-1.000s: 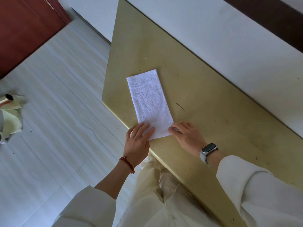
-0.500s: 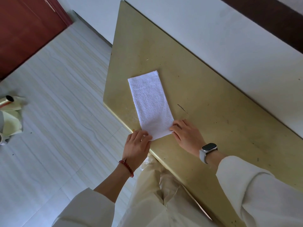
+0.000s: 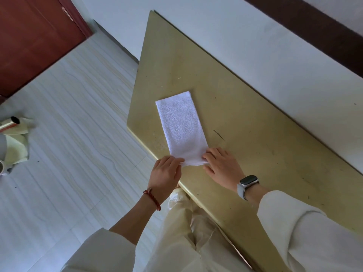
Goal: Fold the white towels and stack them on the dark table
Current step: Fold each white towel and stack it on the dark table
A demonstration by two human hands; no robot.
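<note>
A white towel (image 3: pixel 181 126), folded into a long narrow strip, lies flat on the olive-gold table (image 3: pixel 245 118), reaching away from me. My left hand (image 3: pixel 166 173) pinches the near left corner of the strip at the table's front edge. My right hand (image 3: pixel 222 165) pinches the near right corner, its other fingers resting on the table. The near end of the towel is slightly lifted and bunched between the two hands. No other towel is in view.
The table runs along a white wall (image 3: pixel 255 52) on its far side. Pale tiled floor (image 3: pixel 68 134) lies to the left, with a metal tube and yellow cloth (image 3: pixel 13 138) at the left edge. A red-brown door (image 3: pixel 33 36) stands at the top left.
Both hands slid back from lying flat on the towel's near end to its two near corners and took hold of them. The near edge has lifted a little.
</note>
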